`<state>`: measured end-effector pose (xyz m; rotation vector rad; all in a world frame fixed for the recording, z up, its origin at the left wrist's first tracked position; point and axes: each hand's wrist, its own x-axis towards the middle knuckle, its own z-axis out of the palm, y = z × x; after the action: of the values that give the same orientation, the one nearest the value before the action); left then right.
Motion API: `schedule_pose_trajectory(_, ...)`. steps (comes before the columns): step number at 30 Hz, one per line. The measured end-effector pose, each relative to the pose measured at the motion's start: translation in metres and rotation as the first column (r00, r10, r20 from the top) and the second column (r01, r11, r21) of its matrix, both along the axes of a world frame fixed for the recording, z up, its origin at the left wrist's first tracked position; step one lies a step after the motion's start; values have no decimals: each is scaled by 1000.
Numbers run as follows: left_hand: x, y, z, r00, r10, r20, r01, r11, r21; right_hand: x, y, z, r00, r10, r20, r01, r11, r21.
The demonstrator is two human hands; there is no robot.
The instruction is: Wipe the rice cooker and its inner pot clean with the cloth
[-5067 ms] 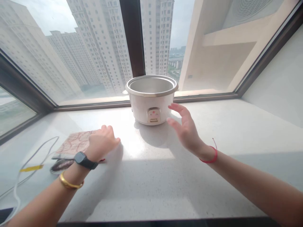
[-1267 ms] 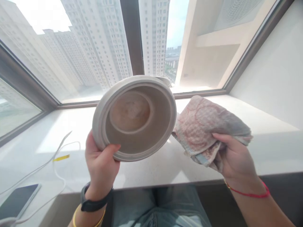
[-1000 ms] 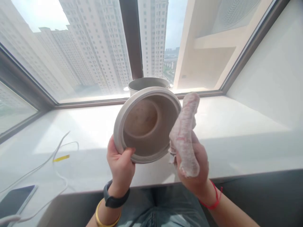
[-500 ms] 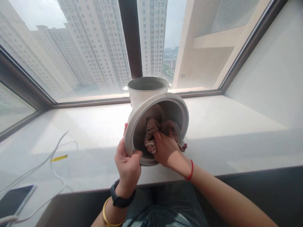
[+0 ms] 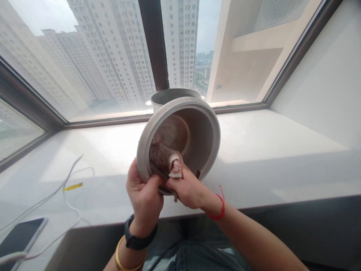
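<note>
A round grey metal pot (image 5: 207, 135) is tilted with its mouth toward me, above the sill's front part. My left hand (image 5: 146, 195) grips its rim at the lower left, thumb on the inner side. Bunched inside the pot against its left wall is a brownish checked cloth (image 5: 162, 152). My right hand (image 5: 187, 186) is closed on that cloth near the lower rim, close to my left thumb. Some of the right fingers are hidden by the cloth. The pot's inner bottom shows a pale ring.
Behind the tilted pot, a second pale pot with side handles (image 5: 176, 94) stands by the window. On the white sill (image 5: 259, 150) at left lie a white cable (image 5: 76, 218) with a yellow tag (image 5: 72, 186) and a phone (image 5: 21, 239). A dark window frame (image 5: 156, 45) borders the sill.
My right hand has moved left with the cloth, from the pot's middle and right side to its lower left wall. The pot has shifted slightly left and up with my left hand.
</note>
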<state>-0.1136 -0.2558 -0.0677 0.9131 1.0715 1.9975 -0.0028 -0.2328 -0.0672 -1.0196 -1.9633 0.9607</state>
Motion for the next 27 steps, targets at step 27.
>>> schedule_pose_trajectory(27,-59,78,87,747,-585,-316,485,804,-344,74,36,2,384,-24,923,-638,716,284)
